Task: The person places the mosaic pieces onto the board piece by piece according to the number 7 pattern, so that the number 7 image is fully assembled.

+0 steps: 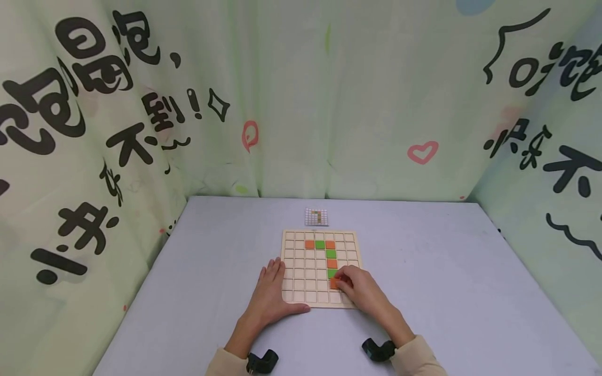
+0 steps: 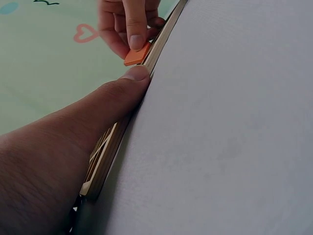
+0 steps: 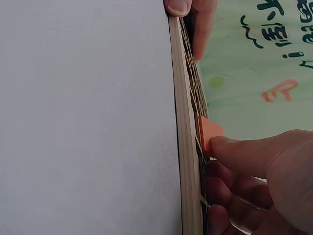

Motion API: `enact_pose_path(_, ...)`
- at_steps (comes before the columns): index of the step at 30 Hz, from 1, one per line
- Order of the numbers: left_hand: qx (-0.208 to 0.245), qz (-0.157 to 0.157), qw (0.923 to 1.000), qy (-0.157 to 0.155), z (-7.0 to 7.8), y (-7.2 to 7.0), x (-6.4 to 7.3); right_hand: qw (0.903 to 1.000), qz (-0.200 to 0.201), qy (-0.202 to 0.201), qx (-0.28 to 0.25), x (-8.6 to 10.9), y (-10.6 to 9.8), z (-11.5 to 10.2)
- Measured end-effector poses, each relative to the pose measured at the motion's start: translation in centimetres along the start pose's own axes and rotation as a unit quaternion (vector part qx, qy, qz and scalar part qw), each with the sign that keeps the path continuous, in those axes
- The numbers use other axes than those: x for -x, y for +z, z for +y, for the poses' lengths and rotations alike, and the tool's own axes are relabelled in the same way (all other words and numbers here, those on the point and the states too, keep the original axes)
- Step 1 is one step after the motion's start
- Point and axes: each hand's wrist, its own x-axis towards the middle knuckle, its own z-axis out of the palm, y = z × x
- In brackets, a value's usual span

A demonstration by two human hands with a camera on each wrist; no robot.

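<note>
A wooden grid board lies on the table, with orange and green square tiles in a short row and a column below its right end. My left hand rests along the board's left edge with fingers straight and thumb out to the near edge; the thumb presses the rim in the left wrist view. My right hand pinches an orange tile at the column's near end. In both wrist views that orange tile stands tilted up from the board, thumb on its face.
A small card with a printed grid pattern lies just beyond the board. White cloth covers the table. Printed curtains hang behind and at both sides. A black wrist device sits on each arm.
</note>
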Motion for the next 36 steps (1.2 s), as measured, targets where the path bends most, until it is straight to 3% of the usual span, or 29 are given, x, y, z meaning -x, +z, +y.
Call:
enact_pose_path(14,0.001,-0.002,1.0000,-0.002,-0.13,-0.09,-0.14,0.9987,0.013,-0.037,0.031,-0.04,0.34,-0.08)
enact_pose_path(26,0.006,-0.005,0.9999,-0.010,-0.67,-0.20,-0.20,0.9989,0.006,-0.038,0.028,-0.42,0.73,-0.22)
enact_pose_path(36,0.005,-0.003,0.9999,-0.009,-0.93,-0.31,-0.28,0.9993,-0.001,-0.016,0.033,-0.57,0.77,-0.58)
